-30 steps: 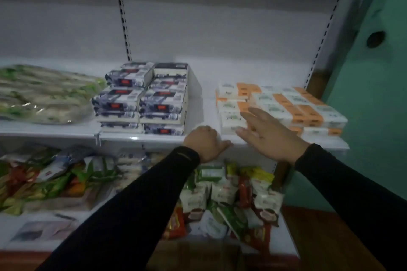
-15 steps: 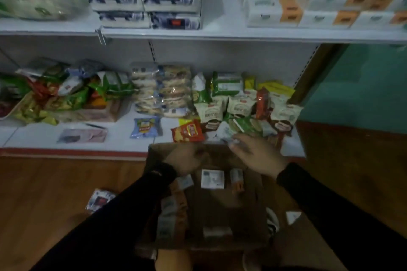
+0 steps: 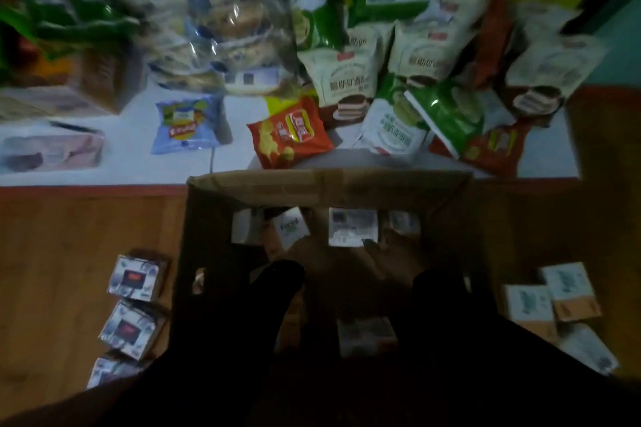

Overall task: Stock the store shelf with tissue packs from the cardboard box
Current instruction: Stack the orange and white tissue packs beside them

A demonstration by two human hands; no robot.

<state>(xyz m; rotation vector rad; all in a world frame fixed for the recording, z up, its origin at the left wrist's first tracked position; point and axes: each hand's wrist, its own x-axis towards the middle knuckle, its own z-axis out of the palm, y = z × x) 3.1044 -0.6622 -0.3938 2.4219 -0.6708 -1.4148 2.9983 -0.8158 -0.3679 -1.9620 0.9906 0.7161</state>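
A white bottom shelf (image 3: pixel 229 156) is carrying snack bags (image 3: pixel 291 135), heaped toward its right end. Against its front edge, a cardboard box (image 3: pixel 326 191) is sitting on the wooden floor (image 3: pixel 69 239). Tissue packs (image 3: pixel 133 279) are lying on the floor left and right of the box.

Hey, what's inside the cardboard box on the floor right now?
Inside the cardboard box lie several white tissue packs, along the far wall and one nearer. Both hands, left hand and right hand, reach in. The dark sleeves hide much of the bottom.
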